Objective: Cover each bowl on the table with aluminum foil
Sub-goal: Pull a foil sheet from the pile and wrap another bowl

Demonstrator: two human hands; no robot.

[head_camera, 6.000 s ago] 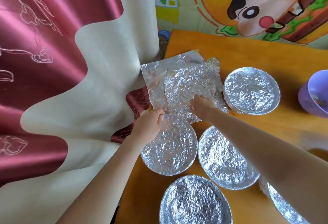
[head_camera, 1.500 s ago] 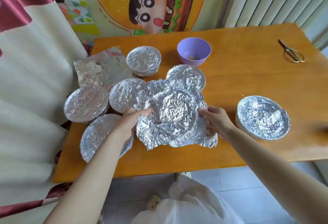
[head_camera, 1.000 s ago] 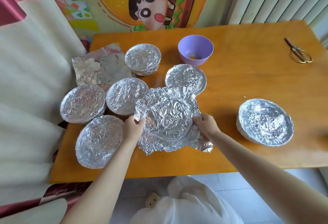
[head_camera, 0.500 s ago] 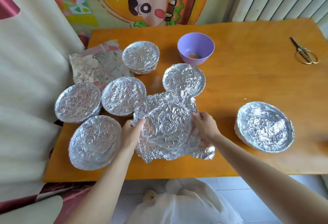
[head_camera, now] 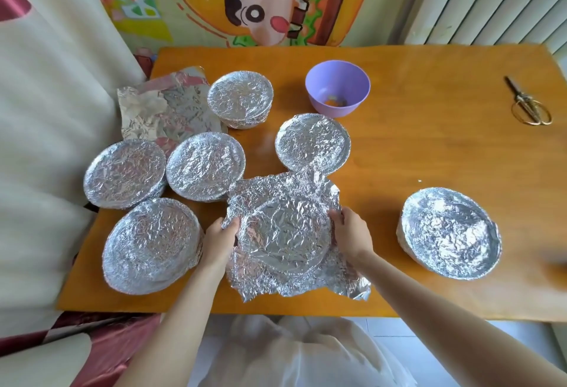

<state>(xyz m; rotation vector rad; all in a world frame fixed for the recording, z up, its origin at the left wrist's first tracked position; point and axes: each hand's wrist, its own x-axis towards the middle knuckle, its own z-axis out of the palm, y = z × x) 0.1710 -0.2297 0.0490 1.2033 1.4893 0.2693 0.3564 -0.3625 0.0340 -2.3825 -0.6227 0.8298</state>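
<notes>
On the near edge of the orange desk, in the head view, you have both hands on a crumpled foil sheet. The sheet lies over a bowl. The bowl itself is hidden, and only its round rim presses through the foil. The corners of the sheet spread loose on the desk, and they are widest on the side toward you.

Your left hand has its fingers curled on the left edge of the sheet and pinches the foil at the rim. Your right hand grips the foil at the right side of the rim, also with bent fingers.

Six covered bowls stand around this one. Four of them make a group to the left, close together. One stands behind, and the far edge of the sheet reaches its near rim. The last one stands well apart to the right.

A purple bowl stands farther back, uncovered, with something small and orange inside. Loose foil pieces lie flat at the far left corner, beside the group. Golden scissors lie at the far right, well apart from the bowls.

A cream and red curtain hangs along the left side of the desk. A cartoon picture is behind the desk.
</notes>
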